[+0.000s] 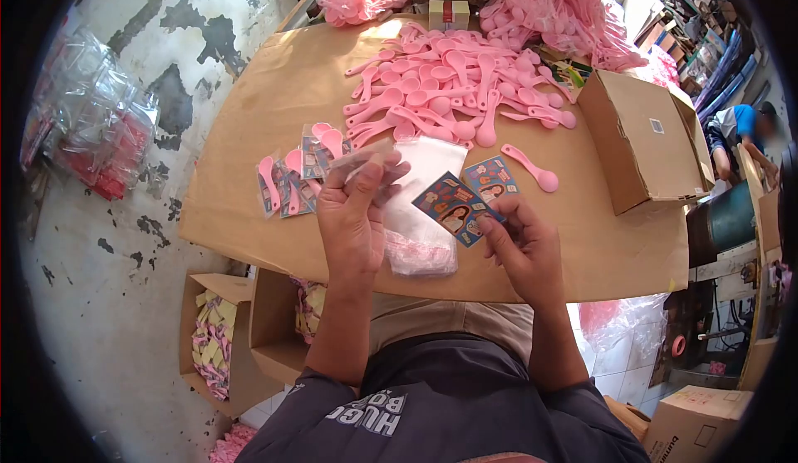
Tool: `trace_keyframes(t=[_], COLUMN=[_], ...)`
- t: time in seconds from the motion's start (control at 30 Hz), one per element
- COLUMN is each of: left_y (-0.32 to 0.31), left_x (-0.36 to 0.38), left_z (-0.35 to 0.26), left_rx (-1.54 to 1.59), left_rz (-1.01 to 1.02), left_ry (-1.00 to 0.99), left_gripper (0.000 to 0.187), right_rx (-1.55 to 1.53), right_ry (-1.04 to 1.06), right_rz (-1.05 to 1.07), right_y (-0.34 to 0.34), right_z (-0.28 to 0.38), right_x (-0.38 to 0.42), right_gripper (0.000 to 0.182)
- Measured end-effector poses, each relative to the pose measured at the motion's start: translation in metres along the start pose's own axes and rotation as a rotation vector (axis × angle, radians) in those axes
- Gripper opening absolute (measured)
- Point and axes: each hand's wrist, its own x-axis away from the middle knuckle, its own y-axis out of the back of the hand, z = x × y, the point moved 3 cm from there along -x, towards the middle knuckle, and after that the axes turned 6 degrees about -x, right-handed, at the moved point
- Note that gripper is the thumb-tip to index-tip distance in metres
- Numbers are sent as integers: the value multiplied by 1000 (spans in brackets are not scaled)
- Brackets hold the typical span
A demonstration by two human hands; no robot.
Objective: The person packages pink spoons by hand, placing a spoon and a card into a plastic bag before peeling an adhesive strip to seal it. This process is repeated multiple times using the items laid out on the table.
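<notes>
Holds clear plastic (pixel 366 157) in the partly closed left hand (pixel 353 205); pinches printed cards (pixel 455 207) in the right hand (pixel 528 251). Shows on the table (pixel 582 255) a spoon pile (pixel 453 89), a carton (pixel 636 143) right of it, clear bags (pixel 422 214) nearer, a loose spoon (pixel 544 179) just beside.

The left hand (pixel 363 182) pinches a clear plastic bag (pixel 371 160) above the counter (pixel 274 81), between the packed spoons (pixel 299 172) and the stack of clear bags (pixel 424 189). The right hand (pixel 522 243) holds a printed card (pixel 453 205) over the stack's right edge. Beyond the stack lies a pink spoon pile (pixel 449 81); right of it sits a cardboard box (pixel 636 143).
</notes>
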Motion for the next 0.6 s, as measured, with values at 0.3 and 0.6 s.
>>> trace_keyframes(t=[0.3, 0.6], left_y=[-33, -43], left_x=[12, 20], left_z=[9, 14], left_rx=[207, 133], left_rz=[101, 171], left_ry=[137, 141], left_gripper=[28, 27], right_rx=[-322, -248], right_ry=[61, -6], right_rz=[-124, -10], right_y=[-14, -16], right_z=[10, 7], right_x=[-6, -1], right_gripper=[16, 12])
